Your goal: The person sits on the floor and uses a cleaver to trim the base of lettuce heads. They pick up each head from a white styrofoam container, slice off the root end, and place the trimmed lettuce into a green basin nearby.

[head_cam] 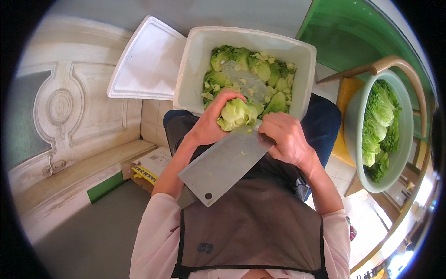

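Note:
A head of lettuce (pixel 237 113) rests in my left hand (pixel 212 122), whose fingers curl around its far side. My right hand (pixel 285 137) grips a cleaver (pixel 226 164) by the handle, most of which the fingers hide. The broad blade slants toward my lap, with a round hole at its far corner. Part of the blade touches or sits very close to the lettuce's near right side; I cannot tell which. Both hands are over the near edge of a white foam box (pixel 245 33). Inside it lie several lettuce heads (pixel 277 103), loose leaf scraps and a clear plastic bag (pixel 245 82).
A foam lid (pixel 153 61) leans left of the box. To the right, a pale green basin (pixel 352 111) of leafy lettuce (pixel 379 104) stands on a wooden chair (pixel 397 62). A cardboard box (pixel 153 162) is on the floor beside a panelled white door (pixel 87 97).

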The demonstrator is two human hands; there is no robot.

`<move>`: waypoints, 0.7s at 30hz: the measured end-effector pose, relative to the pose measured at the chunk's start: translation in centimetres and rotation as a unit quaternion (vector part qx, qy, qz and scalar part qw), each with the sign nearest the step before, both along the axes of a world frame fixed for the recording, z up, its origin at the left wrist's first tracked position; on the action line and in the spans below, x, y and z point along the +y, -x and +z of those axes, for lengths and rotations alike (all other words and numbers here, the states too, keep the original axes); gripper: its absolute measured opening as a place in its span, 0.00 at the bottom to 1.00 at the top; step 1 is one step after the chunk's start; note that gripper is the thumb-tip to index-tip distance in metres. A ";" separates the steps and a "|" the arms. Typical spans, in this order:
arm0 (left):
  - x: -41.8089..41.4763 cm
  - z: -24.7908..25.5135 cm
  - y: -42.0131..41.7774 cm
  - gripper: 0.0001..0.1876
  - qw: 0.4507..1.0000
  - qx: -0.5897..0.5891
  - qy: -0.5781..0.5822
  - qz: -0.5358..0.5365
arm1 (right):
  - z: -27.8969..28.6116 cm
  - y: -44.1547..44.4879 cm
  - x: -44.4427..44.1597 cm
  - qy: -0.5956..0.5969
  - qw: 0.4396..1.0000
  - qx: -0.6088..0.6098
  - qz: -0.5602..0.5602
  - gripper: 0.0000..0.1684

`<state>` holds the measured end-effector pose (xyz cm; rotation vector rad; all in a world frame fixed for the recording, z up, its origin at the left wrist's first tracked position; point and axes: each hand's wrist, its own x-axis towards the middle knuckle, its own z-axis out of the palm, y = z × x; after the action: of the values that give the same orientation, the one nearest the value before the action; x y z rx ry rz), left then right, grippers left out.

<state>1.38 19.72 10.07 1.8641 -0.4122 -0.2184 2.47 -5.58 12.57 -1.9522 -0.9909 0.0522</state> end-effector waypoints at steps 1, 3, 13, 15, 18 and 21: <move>0.3 0.0 0.0 0.36 0.999 0.039 0.009 -0.016 | 0.1 -0.1 -0.1 0.005 1.000 0.016 0.007 0.13; 0.7 -0.3 -0.1 0.36 0.992 0.117 0.027 -0.050 | -1.0 0.1 0.2 -0.023 0.999 0.025 0.010 0.13; -0.4 -0.4 0.8 0.34 0.987 0.159 0.034 0.016 | -2.4 -0.3 0.4 -0.018 1.000 0.012 -0.019 0.13; 0.3 -1.8 0.7 0.34 0.954 0.283 0.103 -0.005 | -2.2 0.0 0.9 -0.021 0.999 0.012 -0.041 0.12; -0.3 -2.8 1.3 0.34 0.959 0.246 0.133 0.051 | -2.3 -0.4 1.0 -0.011 0.999 -0.010 -0.047 0.12; -0.4 -1.4 1.0 0.35 0.985 0.164 0.015 0.049 | -3.5 -0.4 1.2 -0.019 0.999 -0.011 -0.036 0.11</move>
<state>0.39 19.35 8.69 1.7726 -0.0957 -0.4419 2.88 -4.39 9.11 -1.9570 -0.9281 -0.0290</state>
